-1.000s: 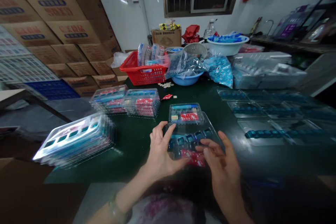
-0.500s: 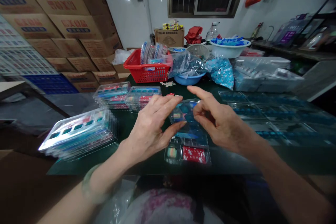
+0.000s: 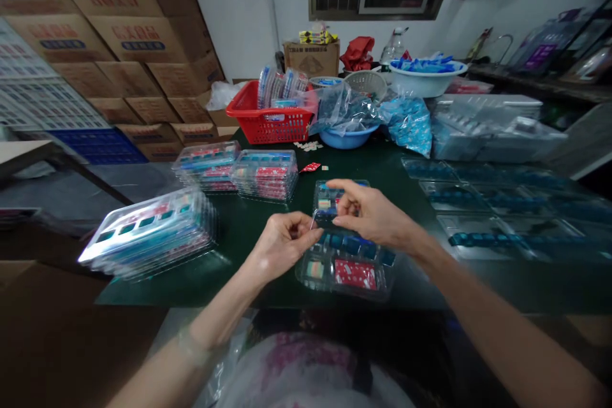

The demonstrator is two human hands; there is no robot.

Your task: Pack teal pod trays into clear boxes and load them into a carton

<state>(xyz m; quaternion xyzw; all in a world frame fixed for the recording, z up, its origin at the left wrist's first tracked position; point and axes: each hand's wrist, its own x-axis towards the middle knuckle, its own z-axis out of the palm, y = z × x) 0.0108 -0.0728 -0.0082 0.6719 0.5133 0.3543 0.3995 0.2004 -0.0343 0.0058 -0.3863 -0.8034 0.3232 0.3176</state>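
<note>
Nearest you on the green table (image 3: 382, 169) lies a clear tray (image 3: 329, 277), flat, holding a red patterned packet (image 3: 356, 274), a pale striped piece (image 3: 314, 269) and, behind them, a blue row of squares (image 3: 349, 243). Your left hand (image 3: 285, 243) is at its far-left corner, thumb and forefinger narrowed to a pinch on a thin pale sliver (image 3: 312, 222); its kind cannot be determined. Your right hand (image 3: 366, 211) is over the second tray (image 3: 317, 194), just behind the first: forefinger extended, other fingers curled, thumb a small gap below. Whether it grips anything, I cannot tell. To your left stands a large tray stack (image 3: 148, 229), with two smaller stacks (image 3: 264, 172) further back. Beyond them sit a red basket (image 3: 272, 124) and a blue basin (image 3: 349, 138).
</note>
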